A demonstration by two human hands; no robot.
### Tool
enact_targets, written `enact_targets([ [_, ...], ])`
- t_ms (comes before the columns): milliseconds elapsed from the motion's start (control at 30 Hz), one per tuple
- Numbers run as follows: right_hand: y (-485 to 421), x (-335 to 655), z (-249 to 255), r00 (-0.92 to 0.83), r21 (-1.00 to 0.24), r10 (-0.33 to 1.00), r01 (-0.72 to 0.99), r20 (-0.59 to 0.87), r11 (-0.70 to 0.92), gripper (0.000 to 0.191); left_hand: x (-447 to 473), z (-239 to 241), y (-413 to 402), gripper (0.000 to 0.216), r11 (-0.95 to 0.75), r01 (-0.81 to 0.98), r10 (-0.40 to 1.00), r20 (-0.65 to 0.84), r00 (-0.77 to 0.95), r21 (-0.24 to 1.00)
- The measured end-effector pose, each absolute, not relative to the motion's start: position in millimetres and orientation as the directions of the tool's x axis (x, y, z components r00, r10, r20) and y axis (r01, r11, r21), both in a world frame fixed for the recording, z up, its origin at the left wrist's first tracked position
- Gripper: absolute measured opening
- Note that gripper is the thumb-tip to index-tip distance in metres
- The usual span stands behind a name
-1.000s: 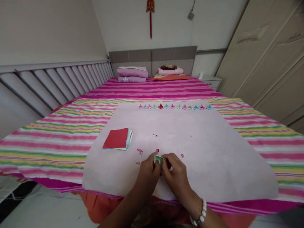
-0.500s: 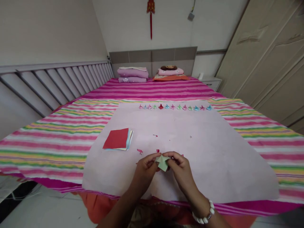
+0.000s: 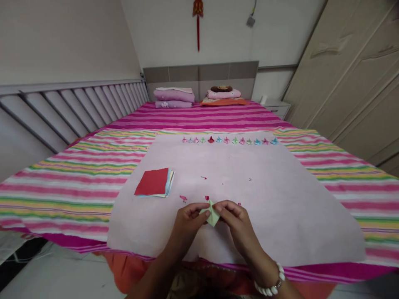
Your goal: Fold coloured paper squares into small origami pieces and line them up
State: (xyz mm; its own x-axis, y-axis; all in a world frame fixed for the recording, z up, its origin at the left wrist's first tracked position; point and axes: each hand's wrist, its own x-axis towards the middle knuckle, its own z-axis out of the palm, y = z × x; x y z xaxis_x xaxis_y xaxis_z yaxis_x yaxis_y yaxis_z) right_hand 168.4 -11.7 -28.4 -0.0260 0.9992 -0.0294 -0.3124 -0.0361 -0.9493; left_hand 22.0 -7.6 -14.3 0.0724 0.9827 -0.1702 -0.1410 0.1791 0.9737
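Note:
Between my two hands is a small folded piece of light green paper, held just above the pale sheet. My left hand pinches its left side, thumb on the near face. On the right edge, my right hand grips with thumb and fingers; a white bead bracelet circles that wrist. A pointed flap stands up at the top of the fold. Some fingertips are hidden behind the paper. Just beyond my hands lies a small red drawing or mark on the sheet.
A stack of square papers, red on top, lies to the left. Along the sheet's far edge runs a row of small folded paper figures in several colours. The striped bedspread surrounds the sheet. Folded bedding sits by the headboard.
The green paper has changed shape: its wide top flaps are now drawn into a narrower diamond with an upright point. Both hands keep hold, with fingers shifted slightly.

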Motion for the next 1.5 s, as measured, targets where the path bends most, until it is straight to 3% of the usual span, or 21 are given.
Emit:
enact_targets([
  [133, -9, 167, -28, 0.030, -0.933, 0.996, -0.354, -0.084, -0.068, 0.025, 21, -16, -8, 0.025, 0.092, -0.137, 0.989, -0.074, 0.130, 0.986],
  [300, -8, 169, -26, 0.051, -0.918, 0.993, -0.390, -0.103, -0.075, 0.023, 11, -13, -10, 0.052, 0.068, -0.098, 0.937, -0.030, 0.349, 0.993],
  [400, -10, 169, -24, 0.045, -0.915, 0.991, -0.391, -0.123, -0.096, 0.022, 6, -14, -11, 0.050, -0.020, 0.006, 0.899, 0.015, 0.438, 1.000],
  [533, -11, 168, -20, -0.011, -0.896, 0.988, -0.418, -0.156, -0.146, 0.023, 8, -17, -9, 0.029, -0.058, 0.011, 0.941, 0.051, 0.333, 0.998],
  [733, -12, 172, -19, -0.129, -0.901, 0.988, -0.415, -0.081, -0.128, 0.033, 10, -9, -6, 0.013, 0.117, -0.078, 0.975, -0.099, 0.200, 0.990],
  [967, -11, 170, -27, -0.129, -0.976, 0.992, -0.219, 0.008, -0.020, 0.026, 12, -9, -11, 0.023, 0.229, -0.182, 0.955, -0.183, 0.235, 0.956],
  [1233, -13, 165, -23, -0.147, -0.983, 0.988, -0.184, 0.038, 0.011, 0.036, 16, 0, -9, 0.022, 0.118, -0.129, 0.967, -0.084, 0.241, 0.985],
  [1500, -20, 158, -24, -0.181, -0.962, 0.976, -0.219, -0.122, -0.161, 0.037, 15, 3, -4, 0.025, 0.015, -0.017, 0.997, -0.014, 0.074, 1.000],
])
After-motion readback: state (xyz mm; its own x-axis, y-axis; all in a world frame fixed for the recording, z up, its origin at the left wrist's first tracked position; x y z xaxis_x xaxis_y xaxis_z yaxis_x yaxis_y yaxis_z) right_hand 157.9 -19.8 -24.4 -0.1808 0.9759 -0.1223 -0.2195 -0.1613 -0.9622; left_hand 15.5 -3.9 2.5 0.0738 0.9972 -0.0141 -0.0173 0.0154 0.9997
